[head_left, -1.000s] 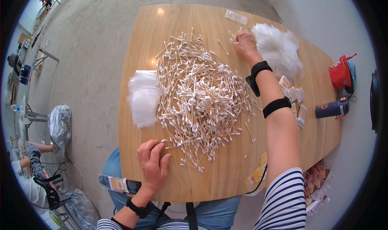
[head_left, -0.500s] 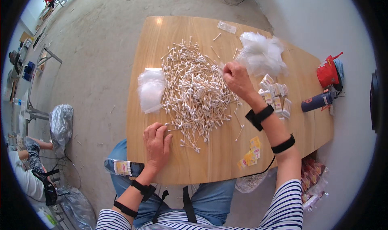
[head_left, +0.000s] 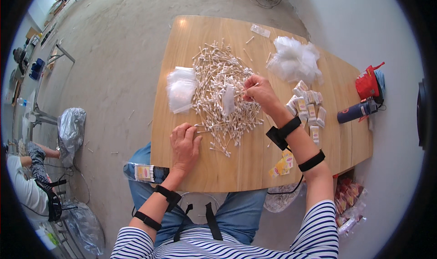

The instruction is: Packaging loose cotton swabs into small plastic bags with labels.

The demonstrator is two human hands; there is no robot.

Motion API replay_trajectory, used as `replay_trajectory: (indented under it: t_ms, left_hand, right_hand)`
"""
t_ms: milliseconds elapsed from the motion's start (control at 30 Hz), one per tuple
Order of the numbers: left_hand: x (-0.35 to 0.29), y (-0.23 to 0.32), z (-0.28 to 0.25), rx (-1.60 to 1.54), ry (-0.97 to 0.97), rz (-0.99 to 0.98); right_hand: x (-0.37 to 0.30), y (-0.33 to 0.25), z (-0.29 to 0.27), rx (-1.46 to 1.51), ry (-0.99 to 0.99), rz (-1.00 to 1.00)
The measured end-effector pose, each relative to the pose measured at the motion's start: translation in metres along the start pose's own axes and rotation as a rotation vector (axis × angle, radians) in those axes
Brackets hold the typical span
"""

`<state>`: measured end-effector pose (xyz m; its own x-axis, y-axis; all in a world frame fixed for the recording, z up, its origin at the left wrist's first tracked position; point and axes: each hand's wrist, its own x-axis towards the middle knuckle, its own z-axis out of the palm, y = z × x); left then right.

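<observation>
The cotton swabs [head_left: 218, 72] lie in a loose pile at the middle of the desk [head_left: 227, 179], likely so both your hands can reach them. A small clear bag [head_left: 228, 100] rests on top. Your right grip [head_left: 260, 92] is narrow, fingers bunched over the pile's right side; whether they pinch anything, you can't tell from here. Your left grip [head_left: 184, 143] is relaxed and empty, set down at the near edge of the pile, perhaps to steady you.

Flat bags [head_left: 181, 95] lie just left of the pile, while a ruffled heap of bags [head_left: 296, 61] sits beyond it on the right, probably to keep the middle free. Nearer you are small packs [head_left: 311, 111] and yellow cards [head_left: 283, 164].

The desk is smooth, wood-patterned; a bottle [head_left: 357, 111] and red pouch [head_left: 366, 83] stand by the pale wall [head_left: 359, 26]. Left, across the bare floor [head_left: 123, 67], a co-worker [head_left: 32, 190] sits.
</observation>
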<state>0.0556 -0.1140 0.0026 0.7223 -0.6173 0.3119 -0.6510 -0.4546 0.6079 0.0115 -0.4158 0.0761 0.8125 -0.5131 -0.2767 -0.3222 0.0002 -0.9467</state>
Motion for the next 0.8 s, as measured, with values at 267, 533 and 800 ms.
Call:
replay_trajectory:
  t_ms: [267, 533, 800]
  left_hand:
    - [0.0, -0.001, 0.001, -0.006, 0.009, -0.005]
    - [0.002, 0.0, 0.005, -0.018, 0.017, 0.011]
    - [0.003, 0.0, 0.002, -0.032, 0.003, -0.002]
  right_hand:
    - [-0.015, -0.007, 0.011, -0.707, 0.115, -0.393]
    - [-0.023, -0.008, 0.034, -1.047, 0.005, -0.839]
    - [0.052, -0.031, -0.065, -0.689, 0.598, -0.661]
